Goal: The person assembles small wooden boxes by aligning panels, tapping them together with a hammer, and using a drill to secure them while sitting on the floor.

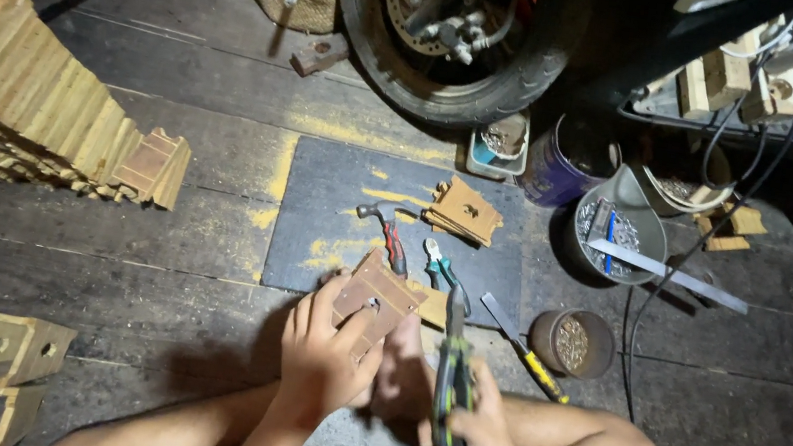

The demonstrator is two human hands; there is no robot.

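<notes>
While the left hand (325, 355) is gripping a wooden box (375, 301), the right hand (477, 427) is clenching pliers (452, 371). Finished boxes (38, 103) are stacking up on the floor; more flat panels (463, 211) are waiting on the mat (316, 223).

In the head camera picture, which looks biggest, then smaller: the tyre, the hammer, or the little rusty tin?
1. Tyre, by far the biggest.
2. Hammer.
3. Rusty tin.
Hammer and tin look close in size, so that order is unsure.

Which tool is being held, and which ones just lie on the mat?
The green-handled pliers in the right hand. The hammer, the smaller pliers and the yellow-handled chisel lie untouched.
</notes>
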